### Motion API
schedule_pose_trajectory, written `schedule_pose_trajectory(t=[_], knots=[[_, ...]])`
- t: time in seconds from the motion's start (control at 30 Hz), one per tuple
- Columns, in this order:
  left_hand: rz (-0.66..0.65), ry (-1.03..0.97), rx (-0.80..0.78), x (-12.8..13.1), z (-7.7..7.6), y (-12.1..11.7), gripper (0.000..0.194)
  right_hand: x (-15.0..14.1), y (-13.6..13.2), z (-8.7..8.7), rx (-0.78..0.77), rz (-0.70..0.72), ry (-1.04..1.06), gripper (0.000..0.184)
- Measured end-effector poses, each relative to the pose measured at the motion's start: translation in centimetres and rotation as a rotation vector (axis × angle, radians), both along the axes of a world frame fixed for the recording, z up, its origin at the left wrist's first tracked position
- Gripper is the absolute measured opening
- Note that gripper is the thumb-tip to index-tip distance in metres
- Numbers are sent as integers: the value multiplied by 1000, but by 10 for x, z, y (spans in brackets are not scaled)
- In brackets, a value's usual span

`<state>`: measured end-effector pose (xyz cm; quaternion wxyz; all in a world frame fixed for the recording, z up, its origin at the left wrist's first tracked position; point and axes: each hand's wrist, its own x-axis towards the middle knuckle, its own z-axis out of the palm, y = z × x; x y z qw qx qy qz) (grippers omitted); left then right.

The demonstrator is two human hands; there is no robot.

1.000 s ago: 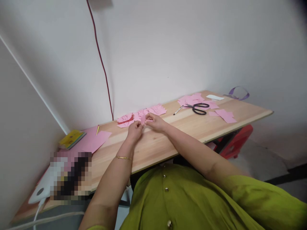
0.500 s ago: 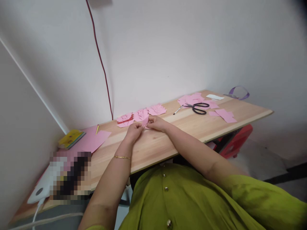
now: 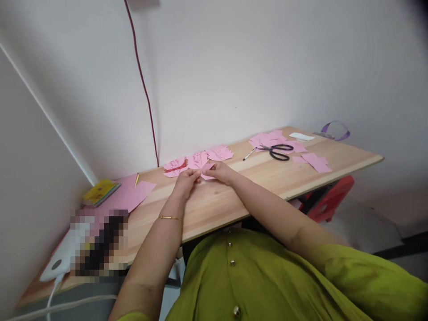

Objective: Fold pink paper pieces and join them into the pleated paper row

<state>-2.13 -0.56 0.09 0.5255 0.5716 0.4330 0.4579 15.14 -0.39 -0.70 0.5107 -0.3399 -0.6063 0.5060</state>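
A small piece of pink paper (image 3: 207, 173) is pinched between my two hands, just above the wooden table (image 3: 217, 205). My left hand (image 3: 187, 181) is closed on its left edge, with thumb and fingers together. On its right side my right hand (image 3: 219, 172) is closed, the fingers partly hiding the paper. Just beyond my hands lie several crinkled pink paper pieces with jagged edges (image 3: 219, 153) in a row near the wall. The leftmost jagged piece (image 3: 174, 167) carries a red strip.
Black-handled scissors (image 3: 281, 151) and a pen (image 3: 249, 154) lie at the right beside pink paper pieces (image 3: 316, 162) and a white strip (image 3: 301, 136). At the left are larger pink sheets (image 3: 140, 195), a yellow booklet (image 3: 100, 191) and a white device with a cable (image 3: 60, 263).
The pink paper has turned between my hands and more of it shows near my right fingers. My hands stay almost in place; the view has shifted slightly.
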Motion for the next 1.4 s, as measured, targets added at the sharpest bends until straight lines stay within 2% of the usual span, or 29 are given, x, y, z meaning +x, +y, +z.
schedule_pose_trajectory(t=[0.1, 0.27, 0.47, 0.73, 0.9, 1.07, 1.23, 1.4], knots=[[-28, -116, -66, 2, 0, 0, 27, -2, -1, 1, -22, -7, 54, 33], [23, -152, -130, 3, 0, 1, 22, -4, -3, 2, -59, 32, 117, 38], [11, -103, -70, 1, 3, 1, 19, -4, -2, -2, -22, 71, 114, 31], [46, -111, -132, 6, 9, -2, 15, -4, 8, -9, -15, 41, 98, 19], [166, -75, -48, 9, 10, -4, 13, -6, 10, -11, -33, 62, 137, 19], [54, -121, -116, 8, 13, -9, 23, -6, 7, -8, -56, 65, 157, 20], [90, -145, -103, 11, 13, -10, 24, -7, 4, -5, -61, 100, 189, 22], [146, -180, -62, 16, 13, -9, 13, -12, 1, -1, -62, 105, 288, 21]])
